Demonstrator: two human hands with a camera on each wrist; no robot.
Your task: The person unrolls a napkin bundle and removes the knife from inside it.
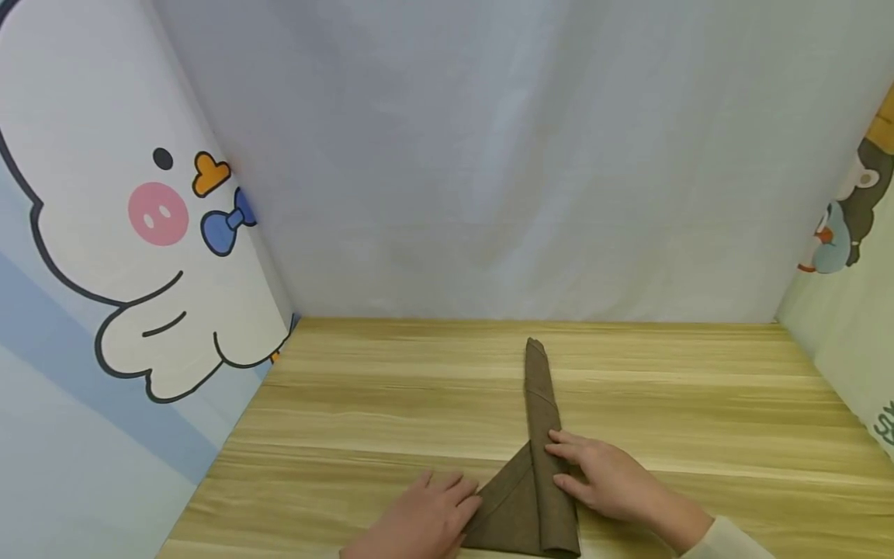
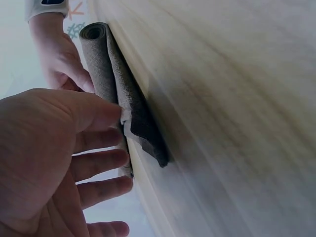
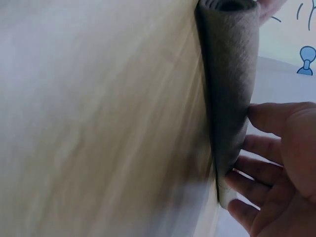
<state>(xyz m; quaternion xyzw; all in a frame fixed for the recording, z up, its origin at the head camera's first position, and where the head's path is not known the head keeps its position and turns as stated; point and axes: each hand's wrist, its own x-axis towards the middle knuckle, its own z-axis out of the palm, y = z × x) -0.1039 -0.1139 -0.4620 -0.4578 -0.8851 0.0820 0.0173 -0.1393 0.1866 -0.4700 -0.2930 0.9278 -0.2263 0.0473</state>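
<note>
A dark brown cloth (image 1: 504, 505), partly rolled into a long tapering tube, lies on the table near its front. The rolled part (image 3: 229, 74) shows a spiral end in both wrist views, and its thin tip points to the back. A flat triangular flap spreads out left of the roll. My left hand (image 1: 417, 519) is at the flap's left edge, its fingers spread and only slightly bent; in the left wrist view the thumb tip meets the cloth's edge. On the roll's right side, my right hand (image 1: 615, 477) rests its fingertips and thumb, the fingers loosely extended.
The wood-grain table (image 1: 391, 388) runs back to a pale grey curtain (image 1: 489, 171). A panel with a white cartoon bird (image 1: 84, 178) borders the left side. Another printed panel (image 1: 845, 334) borders the right.
</note>
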